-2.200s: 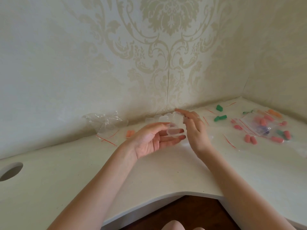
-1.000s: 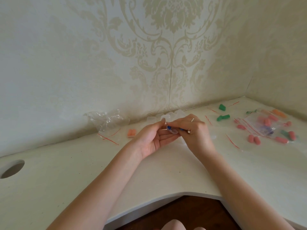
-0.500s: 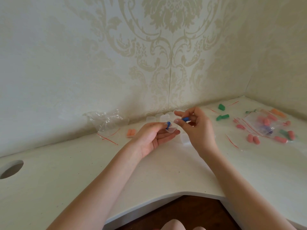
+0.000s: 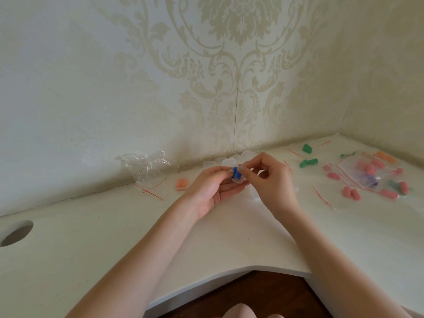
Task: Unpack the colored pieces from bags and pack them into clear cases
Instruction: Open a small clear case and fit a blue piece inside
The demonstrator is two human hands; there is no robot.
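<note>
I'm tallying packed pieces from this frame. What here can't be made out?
Head view:
- Blue pieces: count hidden by the fingertips.
- Clear case: open or closed unclear, transparent and covered by both hands.
- Zip bag: contents overlap, too small to count.

Clear case (image 4: 237,180) mostly hidden between fingers; blue pieces (image 4: 236,173) count unclear. Contents of bag (image 4: 362,173) near desk's right edge blurred.

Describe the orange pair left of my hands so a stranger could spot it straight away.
Start at the crumpled empty bags against the wall, left of the hands. Just right of them on the desk lies the orange pair, side by side, the only colored pieces on that side.
</note>
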